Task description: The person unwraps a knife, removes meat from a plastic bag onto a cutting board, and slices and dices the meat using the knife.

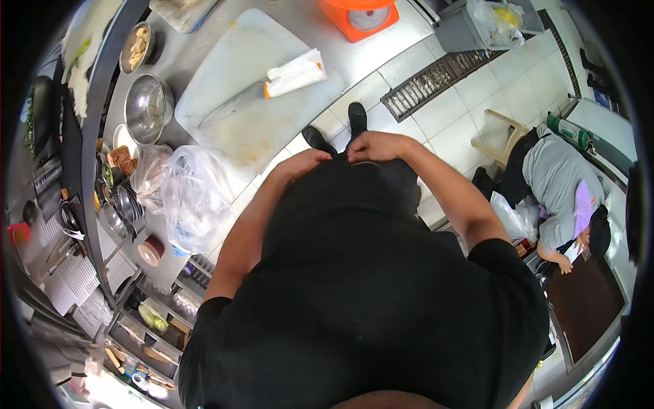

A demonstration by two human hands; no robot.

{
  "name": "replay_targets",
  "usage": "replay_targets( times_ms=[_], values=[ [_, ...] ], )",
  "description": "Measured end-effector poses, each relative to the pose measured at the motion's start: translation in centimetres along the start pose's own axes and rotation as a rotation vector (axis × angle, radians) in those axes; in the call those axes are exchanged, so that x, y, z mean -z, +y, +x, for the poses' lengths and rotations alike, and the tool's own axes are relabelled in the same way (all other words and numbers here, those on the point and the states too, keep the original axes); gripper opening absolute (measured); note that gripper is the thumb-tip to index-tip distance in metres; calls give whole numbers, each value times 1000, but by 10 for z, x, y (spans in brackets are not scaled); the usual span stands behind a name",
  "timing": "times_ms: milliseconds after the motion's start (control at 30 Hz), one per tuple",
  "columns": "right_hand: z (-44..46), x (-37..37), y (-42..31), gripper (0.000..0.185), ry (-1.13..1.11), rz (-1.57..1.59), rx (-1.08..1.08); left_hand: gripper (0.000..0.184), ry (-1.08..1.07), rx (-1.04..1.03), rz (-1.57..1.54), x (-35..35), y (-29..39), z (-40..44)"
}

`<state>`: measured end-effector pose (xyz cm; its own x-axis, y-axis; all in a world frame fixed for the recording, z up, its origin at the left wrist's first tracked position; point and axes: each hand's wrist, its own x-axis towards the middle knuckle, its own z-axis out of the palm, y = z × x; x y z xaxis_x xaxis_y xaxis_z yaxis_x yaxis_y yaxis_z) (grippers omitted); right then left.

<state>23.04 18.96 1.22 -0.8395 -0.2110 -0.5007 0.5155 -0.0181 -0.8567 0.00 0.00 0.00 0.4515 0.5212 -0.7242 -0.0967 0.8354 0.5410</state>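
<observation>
At the front of my waist, my left hand [308,162] is closed, with its fingertips on the edge of a black garment [334,184]. Close to its right, my right hand [375,146] pinches the same dark cloth with bent fingers. I cannot tell whether the cloth is a shirt hem or an apron. On the counter ahead, a white cutting board [238,61] carries a large knife [235,104]. White cloth or paper [294,73] lies over the knife's handle. Neither hand touches the knife or the board.
An orange scale [360,19] stands at the counter's far end. Left of the board are a metal bowl [148,109], a small bowl of pale pieces [138,48] and clear plastic bags [194,201]. A floor drain grate [436,85] lies ahead. A person in grey [562,170] works at right.
</observation>
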Motion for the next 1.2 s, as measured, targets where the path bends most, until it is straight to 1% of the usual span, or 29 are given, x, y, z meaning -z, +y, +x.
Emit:
replay_targets(
  times_ms=[67, 100, 167, 200, 267, 333, 367, 400, 467, 500, 533, 567, 633, 700, 733, 767, 833, 867, 967, 1000, 1033, 1067, 1100, 1167, 1200],
  values=[
    [-25, 1, -1, 21, 52, -5, -44, 18, -63, 57, -2, -6, 13, 20],
    [-37, 2, -17, 22, 108, -46, -74, 18, -129, -52, 133, -2, 27, 25],
    [-54, -8, -16, 20, 135, 3, -143, 17, -208, -173, 392, -7, 44, 26],
    [-61, -14, -23, 20, 173, 50, -190, 18, -241, -143, 315, -7, 36, 33],
    [-66, -25, -32, 22, 243, 183, -257, 21, -204, -149, 341, 1, 39, 28],
    [-53, -24, -16, 23, 190, 201, -218, 27, -199, -138, 313, 1, 34, 21],
    [-47, -20, -7, 24, 169, 216, -194, 19, -184, -82, 244, 0, 34, 15],
    [-43, -13, -11, 26, 133, 264, -251, 21, -158, -100, 257, 0, 33, 9],
    [-46, 1, -38, 27, 172, 36, -257, 24, -54, -179, 246, 7, 38, -6],
    [-39, 12, -51, 27, 166, -99, -244, 25, 36, -235, 210, 9, 37, -22],
    [-33, 24, -50, 31, 211, -65, -213, 27, 141, -290, 163, 11, 31, -40],
    [-23, 32, -62, 29, 294, -224, -215, 31, 231, -309, 130, 17, 23, -56],
    [-1, 49, -103, 25, 355, -274, -170, 30, 409, -333, 66, 16, 27, -107],
    [19, 48, -152, 20, 591, -543, 100, 28, 468, -342, -11, 13, 15, -153],
    [31, 46, -175, 20, 662, -556, 162, 27, 492, -349, -53, 12, 12, -171],
    [47, 47, -189, 21, 674, -550, 178, 27, 520, -380, -102, 9, 10, -190],
    [73, 42, -202, 22, 752, -779, 287, 26, 592, -430, -202, 0, -3, -230],
    [82, 46, -195, 36, 701, -946, 248, 24, 729, -471, -216, -3, -12, -240],
    [99, 49, -174, 59, 751, -1258, 292, 24, 1190, -400, -148, 0, -54, -251],
    [106, 56, -157, 90, 709, -1385, 259, 24, 1303, -479, -201, 4, -76, -247],
    [112, 54, -153, 95, 717, -1402, 277, 26, 1351, -437, -285, 5, -87, -252],
    [117, 54, -150, 100, 728, -1416, 295, 26, 1456, -442, -263, 5, -102, -253],
    [117, 52, -147, 106, 754, -1424, 297, 27, 1547, -446, -228, 7, -119, -254],
    [120, 57, -151, 115, 824, -1312, 368, 26, 1692, -449, -71, 10, -148, -251],
    [119, 62, -153, 112, 907, -1242, 385, 26, 1649, -444, -176, 5, -148, -253]
  ],
)
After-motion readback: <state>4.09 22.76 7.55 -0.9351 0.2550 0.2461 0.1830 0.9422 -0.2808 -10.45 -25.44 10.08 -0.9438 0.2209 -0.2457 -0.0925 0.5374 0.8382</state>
